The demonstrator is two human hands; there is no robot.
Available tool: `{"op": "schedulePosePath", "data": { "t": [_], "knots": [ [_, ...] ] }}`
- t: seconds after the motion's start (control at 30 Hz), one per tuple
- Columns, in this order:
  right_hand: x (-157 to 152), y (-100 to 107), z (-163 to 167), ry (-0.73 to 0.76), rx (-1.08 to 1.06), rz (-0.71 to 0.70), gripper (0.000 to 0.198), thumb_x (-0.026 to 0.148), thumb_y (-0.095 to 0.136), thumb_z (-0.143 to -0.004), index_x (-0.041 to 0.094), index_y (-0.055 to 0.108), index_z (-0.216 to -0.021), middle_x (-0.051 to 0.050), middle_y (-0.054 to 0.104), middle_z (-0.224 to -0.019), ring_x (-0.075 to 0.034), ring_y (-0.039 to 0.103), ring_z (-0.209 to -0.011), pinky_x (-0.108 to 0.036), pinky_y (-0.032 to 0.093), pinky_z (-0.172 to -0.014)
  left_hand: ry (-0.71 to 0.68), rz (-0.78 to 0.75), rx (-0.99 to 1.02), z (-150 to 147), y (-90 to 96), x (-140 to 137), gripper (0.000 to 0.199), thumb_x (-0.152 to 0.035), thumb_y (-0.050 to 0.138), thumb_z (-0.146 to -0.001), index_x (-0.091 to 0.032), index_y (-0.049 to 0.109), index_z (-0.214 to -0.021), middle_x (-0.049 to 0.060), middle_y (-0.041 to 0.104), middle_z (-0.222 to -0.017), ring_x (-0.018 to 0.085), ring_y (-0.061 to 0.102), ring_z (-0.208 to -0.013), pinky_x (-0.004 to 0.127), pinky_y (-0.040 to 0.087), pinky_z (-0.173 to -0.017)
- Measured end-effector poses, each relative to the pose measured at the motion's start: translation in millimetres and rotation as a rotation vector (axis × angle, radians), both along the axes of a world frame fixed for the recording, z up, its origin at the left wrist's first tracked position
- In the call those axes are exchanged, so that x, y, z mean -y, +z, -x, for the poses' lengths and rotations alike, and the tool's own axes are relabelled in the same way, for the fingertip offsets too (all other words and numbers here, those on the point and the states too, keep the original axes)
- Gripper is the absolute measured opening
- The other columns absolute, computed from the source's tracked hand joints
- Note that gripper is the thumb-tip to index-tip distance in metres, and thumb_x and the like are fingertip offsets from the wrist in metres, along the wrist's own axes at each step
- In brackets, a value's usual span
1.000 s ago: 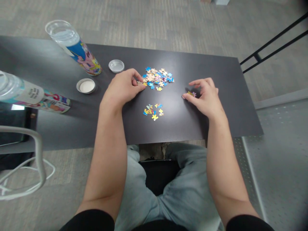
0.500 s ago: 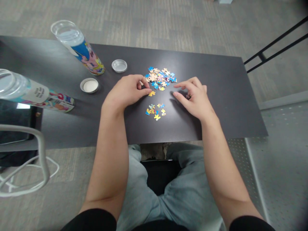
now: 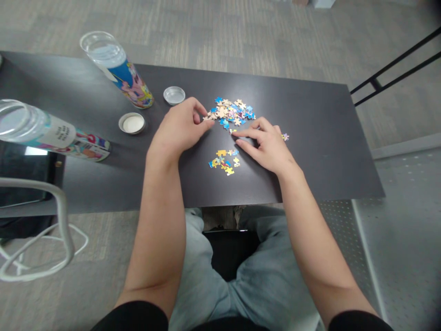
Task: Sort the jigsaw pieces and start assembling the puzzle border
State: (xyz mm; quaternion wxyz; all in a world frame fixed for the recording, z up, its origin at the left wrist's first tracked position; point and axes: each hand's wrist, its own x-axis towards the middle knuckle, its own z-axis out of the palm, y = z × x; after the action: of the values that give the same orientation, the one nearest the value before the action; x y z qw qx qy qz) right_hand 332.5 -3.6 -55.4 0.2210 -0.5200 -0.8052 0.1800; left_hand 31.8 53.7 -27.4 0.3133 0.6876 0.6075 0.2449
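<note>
- Head view: jigsaw pieces (image 3: 229, 111) lie heaped near the middle of a dark worktop (image 3: 327, 147).
- Left hand (image 3: 181, 126) at the heap's left edge, fingers narrowly parted; from where I stand, I cannot tell whether they grip a piece.
- Right hand (image 3: 270, 147) with fingers spread modestly apart, one tip at a lone piece (image 3: 232, 131) on the heap's near side.
- A smaller cluster (image 3: 220, 162) rests nearer the front edge.
- Off to the left, two clear-topped tubes (image 3: 129, 78) and two round lids (image 3: 174, 95).
</note>
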Motion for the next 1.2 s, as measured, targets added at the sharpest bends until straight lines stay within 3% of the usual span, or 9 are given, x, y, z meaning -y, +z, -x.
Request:
{"op": "schedulePosePath", "data": {
  "t": [0.2,0.37,0.53,0.7,0.93,1.1,1.2],
  "knots": [
    [9,11,-4,0.134,-0.116,0.091,0.027,0.056,0.080,-0.123,0.043,0.102,-0.132,-0.012,0.084,-0.128,-0.041,0.081,-0.114,-0.072,0.070,-0.113,0.097,0.013,-0.068,-5,-9.1,-3,0.036,-0.028,0.104,-0.093,-0.030,0.078,-0.118,0.004,0.077,-0.107,0.030,0.068,-0.099,0.044,0.043,-0.088],
    [-4,2,-2,-0.051,-0.195,0.066,0.041,0.058,0.079,-0.120,0.038,0.092,-0.153,-0.011,0.085,-0.131,-0.031,0.071,-0.084,-0.058,0.074,-0.093,0.093,-0.020,-0.070,-7,-12.6,-4,0.027,-0.032,0.103,-0.094,-0.031,0.079,-0.107,0.006,0.078,-0.110,0.032,0.068,-0.103,0.046,0.048,-0.090],
    [-22,-10,5,-0.121,-0.107,-0.052,0.043,0.041,0.082,-0.116,0.031,0.089,-0.157,-0.010,0.084,-0.119,-0.036,0.080,-0.101,-0.057,0.072,-0.105,0.100,-0.039,-0.081,-4,-15.2,-4,0.027,-0.026,0.104,-0.091,-0.029,0.080,-0.105,0.008,0.086,-0.121,0.031,0.072,-0.103,0.047,0.053,-0.095],
    [-29,-6,16,-0.190,-0.011,-0.068,0.033,0.027,0.079,-0.116,0.030,0.093,-0.146,-0.008,0.085,-0.111,-0.035,0.080,-0.104,-0.051,0.066,-0.100,0.044,0.007,0.041,-6,-10.5,-1,0.027,-0.013,0.096,-0.092,-0.027,0.081,-0.109,0.005,0.091,-0.116,0.028,0.078,-0.101,0.043,0.057,-0.094],
    [-28,-1,21,-0.248,0.004,-0.056,0.021,0.027,0.083,-0.117,0.030,0.094,-0.135,-0.007,0.088,-0.110,-0.032,0.080,-0.100,-0.043,0.054,-0.086,-0.158,0.113,0.177,-5,-1.0,2,0.035,-0.018,0.106,-0.078,-0.028,0.085,-0.104,0.002,0.091,-0.111,0.024,0.076,-0.092,0.037,0.059,-0.086],
    [-32,-10,20,-0.272,-0.088,-0.100,0.017,0.030,0.071,-0.123,0.028,0.088,-0.121,-0.010,0.090,-0.116,-0.032,0.082,-0.104,-0.043,0.055,-0.089,-0.106,0.104,0.211,1,4.4,6,0.025,-0.026,0.101,-0.091,-0.025,0.085,-0.110,0.004,0.084,-0.096,0.024,0.073,-0.088,0.038,0.056,-0.084],
    [-37,-13,18,-0.301,-0.174,-0.148,0.019,0.030,0.067,-0.124,0.028,0.080,-0.111,-0.010,0.089,-0.113,-0.032,0.081,-0.103,-0.045,0.058,-0.094,-0.093,0.105,0.154,6,4.7,5,0.025,-0.022,0.100,-0.089,-0.024,0.086,-0.109,0.003,0.081,-0.097,0.022,0.069,-0.085,0.037,0.052,-0.081]
  ]
}}
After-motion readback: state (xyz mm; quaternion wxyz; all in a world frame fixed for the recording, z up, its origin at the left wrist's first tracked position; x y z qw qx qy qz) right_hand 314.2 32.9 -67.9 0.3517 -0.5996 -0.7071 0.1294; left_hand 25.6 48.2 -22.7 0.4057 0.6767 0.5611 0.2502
